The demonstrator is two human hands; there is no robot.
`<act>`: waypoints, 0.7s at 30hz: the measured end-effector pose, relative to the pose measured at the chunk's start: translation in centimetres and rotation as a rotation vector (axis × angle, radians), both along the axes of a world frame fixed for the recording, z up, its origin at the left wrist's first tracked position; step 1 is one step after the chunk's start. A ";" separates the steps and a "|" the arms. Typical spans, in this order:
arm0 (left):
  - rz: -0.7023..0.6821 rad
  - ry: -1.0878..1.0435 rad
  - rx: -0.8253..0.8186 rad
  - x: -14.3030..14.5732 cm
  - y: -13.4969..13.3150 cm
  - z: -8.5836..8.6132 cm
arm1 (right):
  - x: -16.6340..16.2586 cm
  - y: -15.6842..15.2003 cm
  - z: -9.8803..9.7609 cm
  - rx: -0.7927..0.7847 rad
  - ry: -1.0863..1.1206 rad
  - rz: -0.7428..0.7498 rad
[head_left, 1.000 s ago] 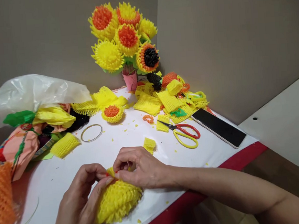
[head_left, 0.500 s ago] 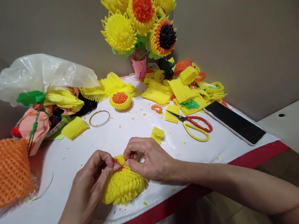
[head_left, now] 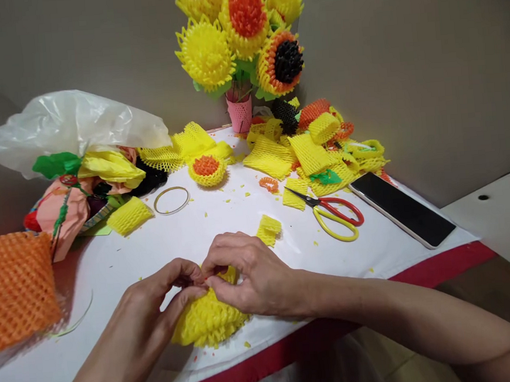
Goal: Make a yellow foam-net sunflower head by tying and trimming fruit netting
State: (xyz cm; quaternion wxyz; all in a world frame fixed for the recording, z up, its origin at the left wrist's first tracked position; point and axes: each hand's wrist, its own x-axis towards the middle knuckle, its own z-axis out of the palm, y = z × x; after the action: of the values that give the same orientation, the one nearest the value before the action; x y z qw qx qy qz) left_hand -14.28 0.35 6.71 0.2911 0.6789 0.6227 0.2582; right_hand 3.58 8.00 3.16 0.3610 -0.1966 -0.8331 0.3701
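Observation:
A fluffy yellow foam-net flower (head_left: pixel 210 324) lies near the table's front edge, beneath both my hands. My left hand (head_left: pixel 153 299) comes in from the left, thumb and forefinger pinched together over the flower's top. From the other side, my right hand (head_left: pixel 250 274) pinches close against the left fingertips. Only a speck of thin red string shows between the fingers; the rest of it is hidden. A small piece of yellow foam net (head_left: pixel 269 230) sits just beyond my right hand.
Scissors (head_left: pixel 327 206) with red and yellow handles and a phone (head_left: pixel 402 210) lie at right. Behind stand foam flowers in a pink pot (head_left: pixel 240 115), beside piled net scraps (head_left: pixel 311 151). A tape ring (head_left: pixel 171 200), a plastic bag (head_left: pixel 73 123) and orange netting (head_left: pixel 18 292) are at left.
My fingertips have drawn together over the flower, the right hand shifting slightly left. The red string, seen stretched between them before, is now mostly covered. The view has shifted slightly.

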 end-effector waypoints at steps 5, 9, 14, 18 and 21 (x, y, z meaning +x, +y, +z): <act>0.017 0.053 0.007 0.3 0.1 -0.1 | -0.2 0.2 0.0 0.039 0.043 0.043; 0.035 0.090 0.008 0.3 0.0 -0.8 | -0.1 0.5 0.5 -0.086 0.013 0.073; 0.052 0.142 0.029 0.5 -0.1 -1.2 | 0.0 0.5 1.0 -0.197 -0.025 0.093; 0.043 0.122 -0.015 0.2 -0.4 -1.3 | 0.1 0.5 1.0 -0.171 -0.008 0.126; -0.001 0.072 -0.094 0.0 -0.6 -0.7 | 0.1 0.6 0.9 -0.133 0.033 0.075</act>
State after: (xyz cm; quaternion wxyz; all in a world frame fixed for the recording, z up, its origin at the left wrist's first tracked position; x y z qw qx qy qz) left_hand -14.25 -0.29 6.00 0.3001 0.6738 0.6437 0.2040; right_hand 3.72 8.56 4.09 0.3470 -0.1827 -0.8073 0.4410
